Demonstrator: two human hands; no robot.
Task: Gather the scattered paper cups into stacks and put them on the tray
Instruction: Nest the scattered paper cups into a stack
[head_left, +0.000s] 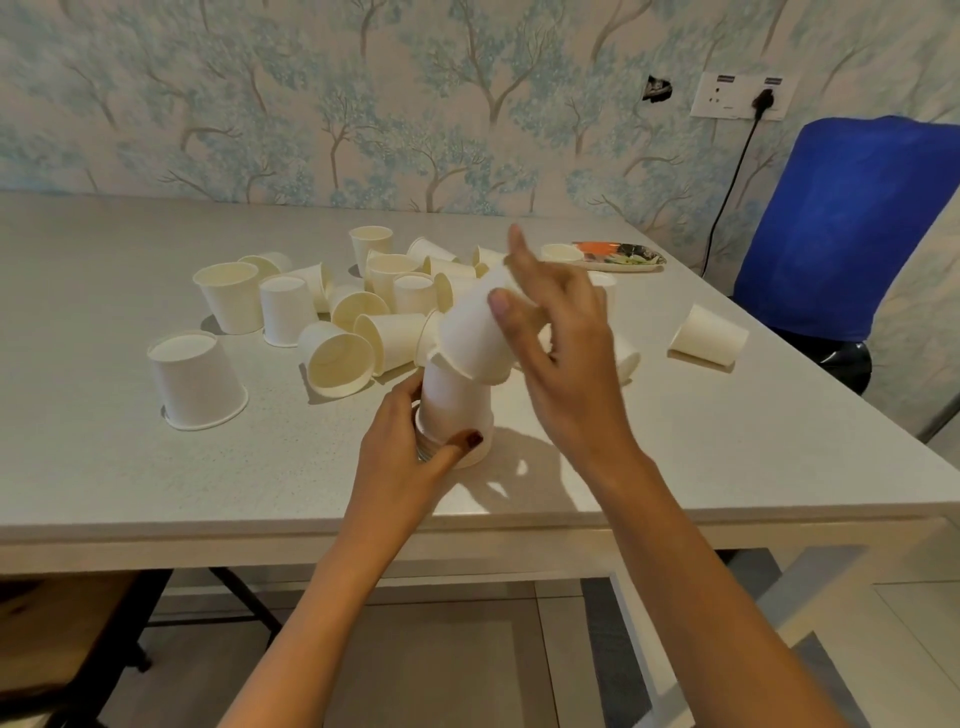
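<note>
A short stack of white paper cups (454, 405) stands upside down near the table's front edge, and my left hand (410, 457) grips its base. My right hand (558, 343) holds one more upside-down paper cup (475, 332), tilted, with its rim over the top of the stack. Several loose cups (343, 312) lie scattered behind, some upright, some inverted, some on their sides. One inverted cup (195, 382) sits apart at the left and another (709, 338) lies on its side at the right. The patterned tray (631, 255) rests at the far right of the table with a cup (560, 253) on it.
The white table (104, 467) runs to a wall papered with trees. A blue chair (852, 223) stands off the right edge, below a wall socket (743, 96) with a cable. A dark wooden seat (57, 634) sits under the table at lower left.
</note>
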